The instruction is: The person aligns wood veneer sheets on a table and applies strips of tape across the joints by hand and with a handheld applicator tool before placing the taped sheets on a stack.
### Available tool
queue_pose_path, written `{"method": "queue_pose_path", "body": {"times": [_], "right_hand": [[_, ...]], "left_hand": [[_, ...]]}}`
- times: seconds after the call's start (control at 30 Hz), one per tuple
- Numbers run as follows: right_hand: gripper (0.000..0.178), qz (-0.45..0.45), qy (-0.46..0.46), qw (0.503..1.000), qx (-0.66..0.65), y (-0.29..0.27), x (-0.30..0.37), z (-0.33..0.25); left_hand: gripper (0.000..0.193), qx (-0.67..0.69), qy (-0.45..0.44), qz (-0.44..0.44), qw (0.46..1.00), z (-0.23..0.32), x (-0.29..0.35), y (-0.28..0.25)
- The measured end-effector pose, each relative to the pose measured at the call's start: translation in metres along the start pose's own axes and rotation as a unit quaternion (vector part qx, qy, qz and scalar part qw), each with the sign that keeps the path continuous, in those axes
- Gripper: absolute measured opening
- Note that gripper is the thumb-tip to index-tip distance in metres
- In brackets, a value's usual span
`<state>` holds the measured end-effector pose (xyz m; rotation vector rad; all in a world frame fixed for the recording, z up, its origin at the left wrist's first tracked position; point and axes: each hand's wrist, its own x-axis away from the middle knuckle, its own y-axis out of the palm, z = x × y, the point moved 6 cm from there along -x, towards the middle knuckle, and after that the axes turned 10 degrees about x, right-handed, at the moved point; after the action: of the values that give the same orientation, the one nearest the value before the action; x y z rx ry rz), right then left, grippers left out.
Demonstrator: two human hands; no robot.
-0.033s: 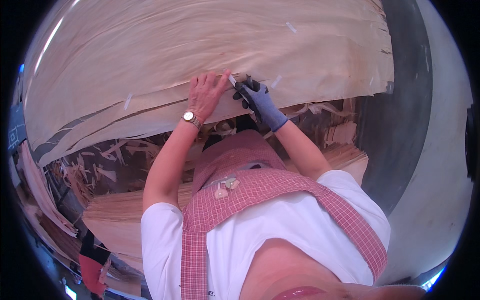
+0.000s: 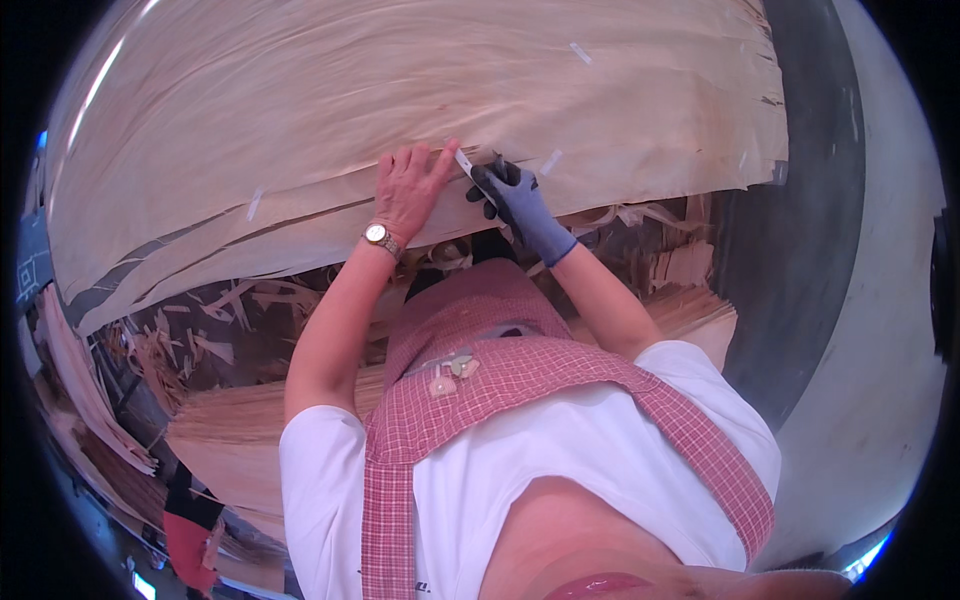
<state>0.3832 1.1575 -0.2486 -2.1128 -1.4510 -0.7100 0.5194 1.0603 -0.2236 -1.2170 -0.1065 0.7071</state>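
Note:
A broad, pale wood veneer sheet point(image 2: 330, 100) spreads in front of me, with a long split along its near edge. My left hand point(image 2: 405, 195), bare and wearing a wristwatch point(image 2: 376, 233), lies on it with fingers stretched out. My right hand point(image 2: 520, 205) wears a blue-grey glove with dark palm and fingertips. Its fingers are closed around the lower end of a narrow white strip point(image 2: 463, 160). The strip's far end touches my left index fingertip. Short white tape pieces point(image 2: 551, 162) stick to the sheet. The gloved palm is partly hidden.
Below the near edge lie veneer scraps point(image 2: 210, 345) and a stack of veneer sheets point(image 2: 235, 440) beside my body. A dark grey surface point(image 2: 815, 200) runs along the right. At lower left, a person in red and black point(image 2: 188, 540) is near more veneer.

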Motion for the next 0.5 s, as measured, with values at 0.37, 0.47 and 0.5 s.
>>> {"method": "queue_pose_path", "body": {"times": [0.37, 0.47, 0.5], "right_hand": [[0.024, 0.029, -0.001, 0.996, 0.08, -0.023, 0.012, 0.043], [0.023, 0.038, 0.011, 0.998, 0.047, -0.022, 0.011, 0.044], [0.022, 0.037, 0.008, 0.999, 0.038, -0.022, 0.011, 0.045]], "left_hand": [[0.061, 0.017, -0.014, 0.002, 1.0, 0.005, 0.0, 0.003], [0.063, 0.044, -0.015, 0.017, 0.999, 0.014, 0.01, -0.003], [0.063, 0.042, -0.019, 0.017, 0.999, 0.014, 0.012, -0.001]]}}
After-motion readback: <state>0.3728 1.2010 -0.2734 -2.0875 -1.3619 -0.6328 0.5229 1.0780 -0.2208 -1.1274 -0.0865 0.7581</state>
